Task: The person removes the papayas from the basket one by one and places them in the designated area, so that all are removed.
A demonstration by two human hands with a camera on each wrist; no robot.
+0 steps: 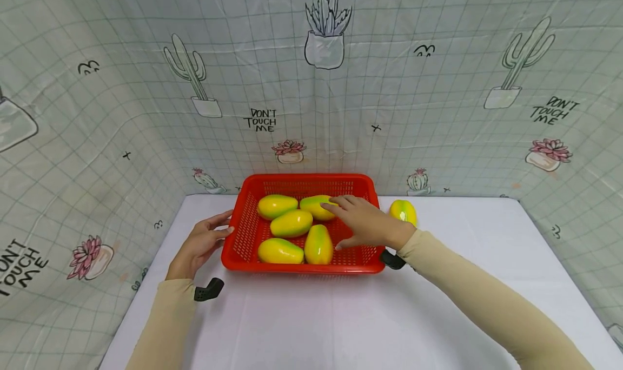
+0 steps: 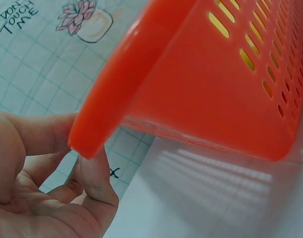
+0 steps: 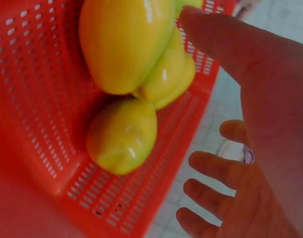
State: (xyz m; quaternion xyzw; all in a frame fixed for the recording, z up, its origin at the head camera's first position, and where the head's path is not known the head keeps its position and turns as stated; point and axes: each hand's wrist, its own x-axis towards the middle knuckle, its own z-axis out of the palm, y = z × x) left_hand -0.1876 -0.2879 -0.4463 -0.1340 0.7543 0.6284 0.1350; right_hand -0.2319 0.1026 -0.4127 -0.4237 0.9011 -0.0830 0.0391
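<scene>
A red plastic basket [image 1: 304, 269] with slotted walls stands on the table and holds several smooth, oval yellow-green fruits [image 1: 291, 223], which look like mangoes or papayas. At its left end, my left hand [image 1: 201, 245] pinches the rim between thumb and fingers, as the left wrist view shows. My right hand [image 1: 365, 221] hovers over the basket's right part, fingers spread and nothing in its grasp. Its fingertips overlap the back right fruit [image 1: 313, 205] in the head view; whether they touch it I cannot tell. Another such fruit [image 1: 403, 212] sits outside the basket, beyond my right wrist.
A white cloth covers the table [image 1: 311, 321]. Behind and at the sides hangs a grid-patterned curtain [image 1: 379, 88] printed with cacti and words. The basket's back edge is close to that curtain. A black wrist device [image 1: 209, 290] is on each arm.
</scene>
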